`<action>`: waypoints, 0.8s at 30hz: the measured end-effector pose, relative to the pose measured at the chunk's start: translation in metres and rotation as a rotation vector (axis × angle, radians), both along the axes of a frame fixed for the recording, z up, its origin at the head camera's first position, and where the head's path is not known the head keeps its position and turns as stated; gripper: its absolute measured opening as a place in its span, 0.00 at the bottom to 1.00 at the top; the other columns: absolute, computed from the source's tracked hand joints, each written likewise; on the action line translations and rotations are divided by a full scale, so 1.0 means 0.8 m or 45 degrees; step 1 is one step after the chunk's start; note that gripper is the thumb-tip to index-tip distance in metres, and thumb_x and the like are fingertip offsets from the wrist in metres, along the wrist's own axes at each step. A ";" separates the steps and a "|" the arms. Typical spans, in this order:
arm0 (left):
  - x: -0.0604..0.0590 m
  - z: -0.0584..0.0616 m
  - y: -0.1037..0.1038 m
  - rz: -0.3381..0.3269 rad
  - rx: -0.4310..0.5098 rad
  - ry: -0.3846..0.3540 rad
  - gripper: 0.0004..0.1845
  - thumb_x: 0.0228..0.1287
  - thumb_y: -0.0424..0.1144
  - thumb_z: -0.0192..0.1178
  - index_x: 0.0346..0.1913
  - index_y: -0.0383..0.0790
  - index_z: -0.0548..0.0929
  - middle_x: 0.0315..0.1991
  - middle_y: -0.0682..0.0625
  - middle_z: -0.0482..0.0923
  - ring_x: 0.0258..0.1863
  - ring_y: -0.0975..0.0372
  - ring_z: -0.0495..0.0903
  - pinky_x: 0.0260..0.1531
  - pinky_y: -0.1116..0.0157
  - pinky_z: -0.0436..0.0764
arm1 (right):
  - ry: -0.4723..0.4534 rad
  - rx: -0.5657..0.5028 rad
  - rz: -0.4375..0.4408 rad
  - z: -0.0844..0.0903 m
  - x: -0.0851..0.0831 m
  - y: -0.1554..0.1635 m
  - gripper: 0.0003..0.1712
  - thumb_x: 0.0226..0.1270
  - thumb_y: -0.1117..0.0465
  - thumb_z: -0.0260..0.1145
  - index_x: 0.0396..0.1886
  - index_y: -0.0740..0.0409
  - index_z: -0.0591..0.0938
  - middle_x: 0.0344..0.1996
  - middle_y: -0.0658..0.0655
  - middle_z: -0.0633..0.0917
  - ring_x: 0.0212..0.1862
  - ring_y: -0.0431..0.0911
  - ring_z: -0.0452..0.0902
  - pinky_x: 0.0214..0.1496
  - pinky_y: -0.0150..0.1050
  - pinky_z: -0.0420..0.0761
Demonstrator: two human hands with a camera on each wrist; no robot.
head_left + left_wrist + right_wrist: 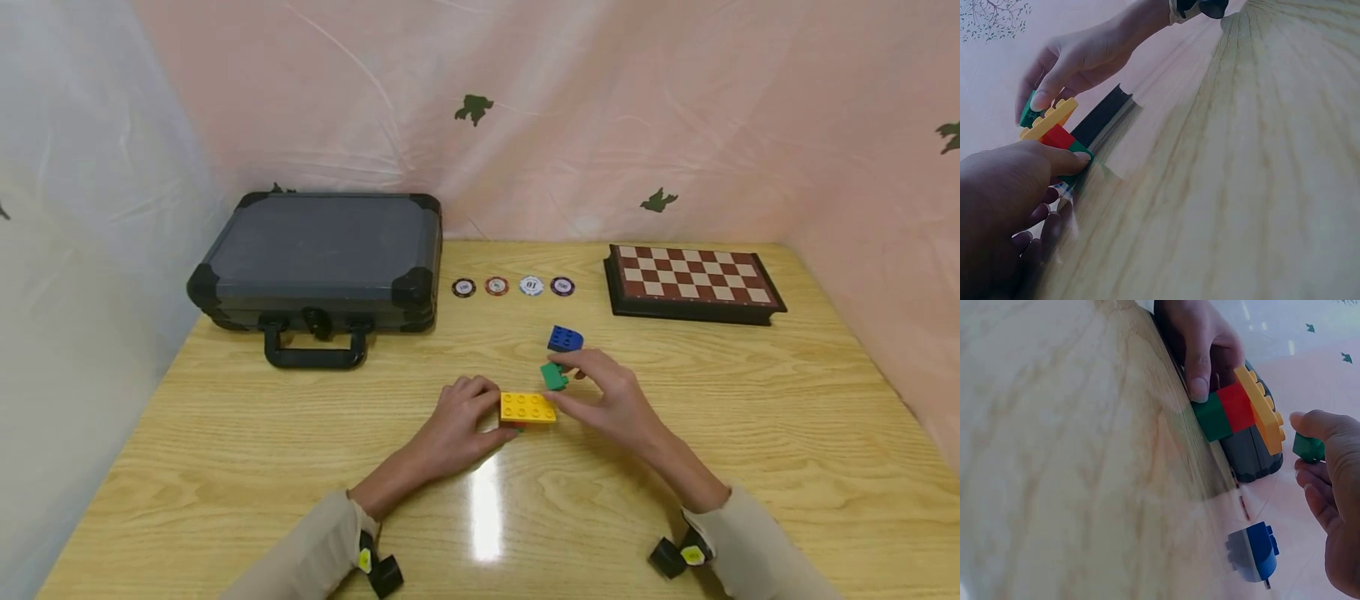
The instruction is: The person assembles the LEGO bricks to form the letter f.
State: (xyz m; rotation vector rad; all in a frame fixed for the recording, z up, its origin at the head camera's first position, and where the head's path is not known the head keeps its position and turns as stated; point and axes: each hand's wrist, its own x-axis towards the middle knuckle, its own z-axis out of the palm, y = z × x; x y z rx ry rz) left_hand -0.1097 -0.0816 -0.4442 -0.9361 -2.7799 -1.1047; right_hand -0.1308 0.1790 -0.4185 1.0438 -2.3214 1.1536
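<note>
My left hand [463,421] grips a small stack low over the table, thumb on its green bottom brick [1212,417]. A red brick [1236,407] sits above that green one, and a wide yellow brick [528,408] with studs up tops the stack and overhangs to the right. Between thumb and fingertips, my right hand [617,402] pinches another green brick [553,377], tilted, just beyond the yellow brick's right end and apart from it. Behind the right hand's fingers, a blue brick [565,338] with a rounded end rests on the table.
A grey case [330,242] with black corners and a handle lies at the back left of the wooden table [247,417]. Several poker chips, including a white one [532,286], form a row behind the bricks. A checkered board box [693,279] lies at the back right.
</note>
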 end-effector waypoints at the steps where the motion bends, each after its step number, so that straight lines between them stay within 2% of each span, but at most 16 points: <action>1: 0.000 0.000 0.000 0.000 0.000 0.002 0.17 0.65 0.46 0.74 0.50 0.40 0.86 0.51 0.48 0.78 0.50 0.54 0.72 0.51 0.51 0.69 | 0.008 -0.001 0.006 0.000 0.000 -0.001 0.27 0.57 0.67 0.81 0.57 0.64 0.84 0.51 0.58 0.86 0.47 0.49 0.80 0.45 0.38 0.83; 3: 0.000 0.000 0.000 -0.003 0.001 0.004 0.18 0.65 0.45 0.74 0.51 0.39 0.86 0.51 0.48 0.78 0.50 0.54 0.72 0.51 0.50 0.69 | 0.018 -0.008 0.019 0.000 0.001 -0.003 0.24 0.65 0.57 0.78 0.57 0.63 0.84 0.51 0.58 0.86 0.47 0.49 0.79 0.44 0.40 0.83; 7: -0.001 0.000 0.000 -0.004 -0.002 0.005 0.18 0.65 0.45 0.74 0.52 0.39 0.86 0.52 0.47 0.78 0.50 0.54 0.72 0.51 0.50 0.69 | 0.012 -0.010 0.048 0.001 0.005 -0.008 0.30 0.72 0.41 0.67 0.56 0.63 0.85 0.51 0.56 0.85 0.50 0.48 0.78 0.47 0.40 0.82; 16: 0.000 0.000 0.000 -0.008 0.008 0.019 0.17 0.65 0.45 0.74 0.50 0.40 0.86 0.51 0.48 0.78 0.50 0.55 0.72 0.49 0.52 0.69 | 0.028 0.001 0.129 -0.001 0.012 -0.019 0.30 0.77 0.44 0.62 0.59 0.66 0.83 0.51 0.57 0.82 0.52 0.49 0.75 0.57 0.30 0.74; 24: 0.000 -0.001 0.000 -0.008 0.009 0.036 0.17 0.64 0.45 0.74 0.49 0.40 0.86 0.50 0.48 0.79 0.49 0.55 0.73 0.48 0.53 0.69 | 0.006 0.001 0.152 -0.004 0.018 -0.026 0.29 0.78 0.45 0.62 0.62 0.65 0.81 0.52 0.59 0.81 0.55 0.49 0.75 0.58 0.35 0.76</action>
